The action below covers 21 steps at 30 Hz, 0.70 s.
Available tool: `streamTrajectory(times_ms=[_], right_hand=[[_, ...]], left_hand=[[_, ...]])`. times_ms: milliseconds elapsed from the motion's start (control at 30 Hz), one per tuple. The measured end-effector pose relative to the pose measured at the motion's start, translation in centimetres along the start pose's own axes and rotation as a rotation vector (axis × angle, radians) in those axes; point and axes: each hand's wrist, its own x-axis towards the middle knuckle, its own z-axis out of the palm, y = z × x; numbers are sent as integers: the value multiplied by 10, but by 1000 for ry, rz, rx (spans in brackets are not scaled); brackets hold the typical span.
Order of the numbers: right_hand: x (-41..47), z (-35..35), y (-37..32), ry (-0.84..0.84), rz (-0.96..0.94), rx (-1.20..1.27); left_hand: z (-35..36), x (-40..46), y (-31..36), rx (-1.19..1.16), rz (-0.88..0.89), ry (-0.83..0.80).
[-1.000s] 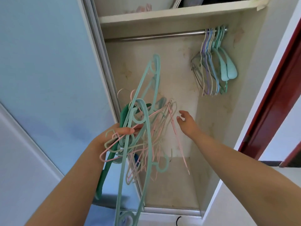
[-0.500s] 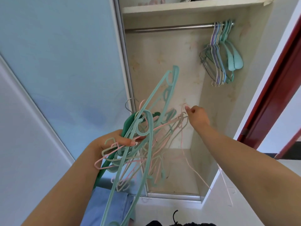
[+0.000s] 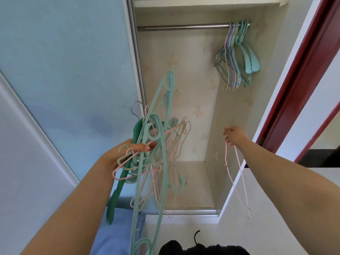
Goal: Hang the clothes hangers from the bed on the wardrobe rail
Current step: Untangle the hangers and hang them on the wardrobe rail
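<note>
Head view: left hand (image 3: 122, 153), lower centre-left, grips a tangled bundle of hangers (image 3: 156, 144), teal, pink and dark green, fingers curled round their necks. Right hand (image 3: 234, 135), centre-right, pinches a thin pink hanger (image 3: 237, 173) by its hook; it dangles below the hand, apart from the bundle. Wardrobe rail (image 3: 184, 27) runs across the top; hung hangers (image 3: 237, 57) cluster at its right end. Light blue sliding door (image 3: 64, 61) fills the left.

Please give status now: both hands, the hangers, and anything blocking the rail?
Left hand grips tangled hanger bundle. Right hand pinches one pink hanger, below rail. Rail's left part free; hung hangers at right end.
</note>
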Motion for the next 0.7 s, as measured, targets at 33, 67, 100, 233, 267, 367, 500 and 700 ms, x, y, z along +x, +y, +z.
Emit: streamTrajectory(times_ms=[33,67,100,233,267,367,500,700], right_hand=[[-4,-2,-2,53,-48,25],[-9,-5,-5,122,-102,38],[-14,-9,-10,185,-153,64],[-40,-29,-53,52,-172,497],[-45,-36,-64,-66,-138,591],[-53,-54,-85,-430,-76,596],[-66,-69,-96,-693,-12,576],[-49,-72,-80,-1100,44,1172]], left_hand=[[1,2,-1,6,-7,20],[2,4,-2,11,-13,40],[3,6,-3,20,-13,59],[15,12,-8,32,-28,126],[17,14,-8,26,-40,133],[23,19,-10,-2,-63,154],[27,25,-14,-21,-77,200],[25,30,-23,-48,-103,213]])
